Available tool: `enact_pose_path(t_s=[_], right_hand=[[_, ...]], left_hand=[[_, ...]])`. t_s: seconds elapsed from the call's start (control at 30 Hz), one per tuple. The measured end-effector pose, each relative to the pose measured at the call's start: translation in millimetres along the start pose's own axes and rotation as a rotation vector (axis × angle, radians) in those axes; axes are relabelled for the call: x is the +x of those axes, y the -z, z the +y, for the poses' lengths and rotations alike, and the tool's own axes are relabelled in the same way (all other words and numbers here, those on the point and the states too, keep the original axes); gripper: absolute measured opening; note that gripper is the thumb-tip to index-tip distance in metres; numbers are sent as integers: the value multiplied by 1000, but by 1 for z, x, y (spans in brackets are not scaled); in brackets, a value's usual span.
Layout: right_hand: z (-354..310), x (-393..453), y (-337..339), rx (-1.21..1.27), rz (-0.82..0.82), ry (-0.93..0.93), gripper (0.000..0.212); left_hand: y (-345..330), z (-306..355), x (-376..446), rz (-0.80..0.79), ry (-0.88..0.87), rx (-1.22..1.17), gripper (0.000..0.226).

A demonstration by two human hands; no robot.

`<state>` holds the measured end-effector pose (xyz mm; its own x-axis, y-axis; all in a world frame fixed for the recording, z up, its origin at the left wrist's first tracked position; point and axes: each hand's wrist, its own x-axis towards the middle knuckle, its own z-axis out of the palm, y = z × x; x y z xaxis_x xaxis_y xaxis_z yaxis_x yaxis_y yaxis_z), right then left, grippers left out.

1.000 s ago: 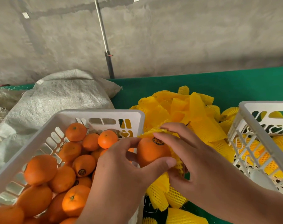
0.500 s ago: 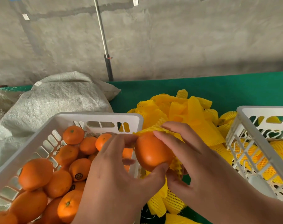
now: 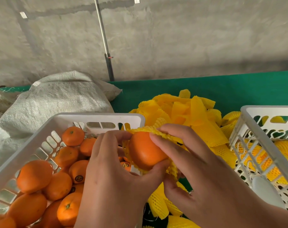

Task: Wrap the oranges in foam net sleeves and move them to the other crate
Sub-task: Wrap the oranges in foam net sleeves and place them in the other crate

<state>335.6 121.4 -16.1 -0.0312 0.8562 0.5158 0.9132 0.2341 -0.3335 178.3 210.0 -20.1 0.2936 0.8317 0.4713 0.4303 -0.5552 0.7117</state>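
At left: crate [image 3: 61, 127] of bare oranges [image 3: 34, 176], within reach. Centre: left hand [image 3: 113, 175] grips orange [image 3: 145, 150], steadying it; right hand [image 3: 197, 167] pinches sleeve [image 3: 149, 130], stretching mouth over fruit. Right: 2nd crate [image 3: 261, 139] holds wrapped ones.

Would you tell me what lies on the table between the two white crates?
In the head view, a pile of yellow foam net sleeves lies between the left crate and right crate.
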Motion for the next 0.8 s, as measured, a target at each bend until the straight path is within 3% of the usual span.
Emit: enact_pose_path(t_s=[0.17, 0.27, 0.33, 0.47, 0.57, 0.8], right_hand=[[3, -1, 7, 98, -9, 36, 62], [5, -4, 8, 280, 136, -84, 57], [5, -2, 6, 415, 197, -264, 79], [7, 3, -2, 643, 0, -479, 120], [5, 5, -4, 690, -75, -515, 119], [5, 2, 0, 654, -43, -568, 117]], left_hand=[[0, -2, 6, 67, -164, 4, 68], [2, -5, 8, 68, -234, 41, 72], [4, -6, 6, 71, -272, 62, 74], [3, -4, 1, 26, -373, 106, 67], [1, -5, -4, -3, -435, 105, 64], [0, -5, -5, -74, -425, 139, 63]])
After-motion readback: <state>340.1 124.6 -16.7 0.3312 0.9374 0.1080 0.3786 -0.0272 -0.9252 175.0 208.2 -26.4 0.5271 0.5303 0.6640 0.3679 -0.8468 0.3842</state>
